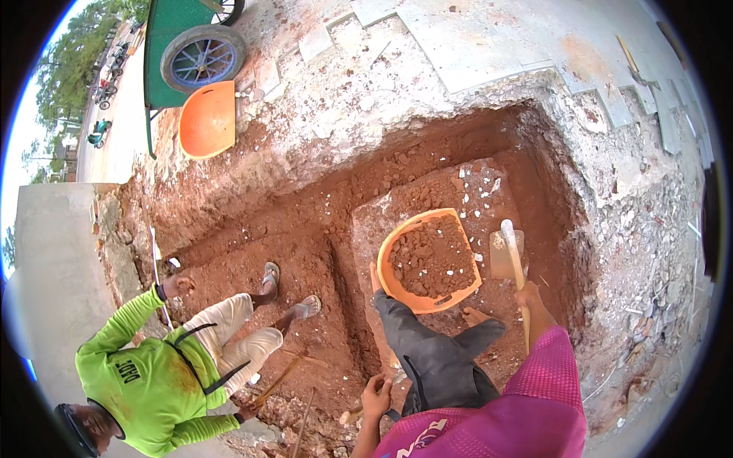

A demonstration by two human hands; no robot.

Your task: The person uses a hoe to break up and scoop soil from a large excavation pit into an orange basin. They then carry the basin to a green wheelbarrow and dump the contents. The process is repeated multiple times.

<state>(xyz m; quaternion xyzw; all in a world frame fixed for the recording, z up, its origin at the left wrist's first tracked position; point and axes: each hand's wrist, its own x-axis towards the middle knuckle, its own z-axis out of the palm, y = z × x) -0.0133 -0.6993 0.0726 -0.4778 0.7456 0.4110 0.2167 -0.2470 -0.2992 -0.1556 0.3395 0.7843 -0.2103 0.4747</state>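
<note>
My right hand is closed around the wooden handle of a hoe, whose flat blade rests on the red soil. Left of the blade, an orange tub heaped with red soil and pale stones sits between my bare feet. My left hand hangs low beside my leg, its fingers curled in. Whatever is inside those fingers is hidden. A short wooden handle end shows close to that hand.
A person in a lime-green top stands in the trench at left, one hand by a wooden handle. An empty orange tub leans near a green wheelbarrow. Broken paving edges the pit; another long-handled tool lies upper right.
</note>
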